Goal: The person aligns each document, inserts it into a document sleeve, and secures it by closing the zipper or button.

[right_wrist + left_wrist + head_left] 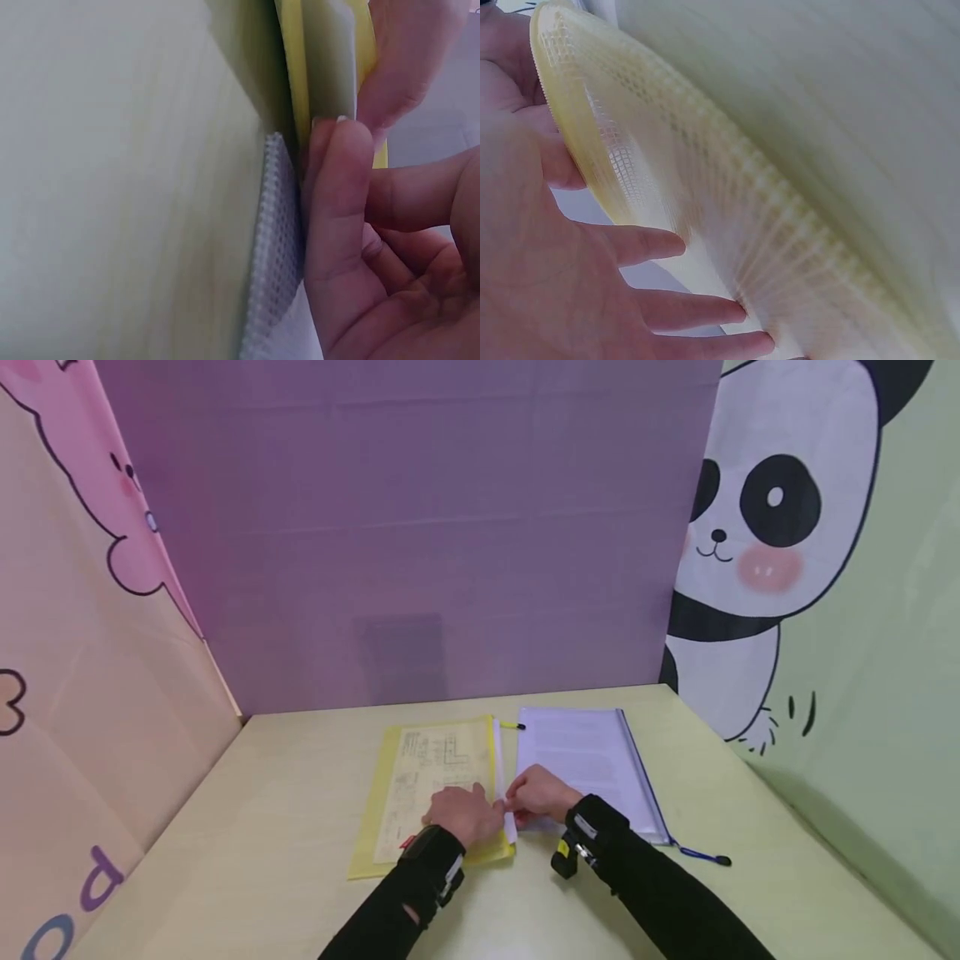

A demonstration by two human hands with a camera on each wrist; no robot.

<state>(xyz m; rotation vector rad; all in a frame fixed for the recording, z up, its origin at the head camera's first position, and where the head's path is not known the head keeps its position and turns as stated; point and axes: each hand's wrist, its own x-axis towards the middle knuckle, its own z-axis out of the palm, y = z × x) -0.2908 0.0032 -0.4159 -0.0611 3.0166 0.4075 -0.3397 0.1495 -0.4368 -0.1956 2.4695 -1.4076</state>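
A yellow mesh zip pouch lies on the table with a printed sheet showing through its front. White paper sticks out along the pouch's right side. My left hand rests on the lower right of the pouch, its fingers spread and fairly straight in the left wrist view, the thumb by the open edge. With thumb and fingers, my right hand pinches the edge of the white paper at that opening. The right wrist view shows the paper between two yellow sides of the pouch.
A whitish-purple mesh pouch with a dark zip edge and a blue pull tab lies right of the yellow one, partly under my right hand. A yellow pull tab is at the top. Purple and patterned sheets wall the pale table.
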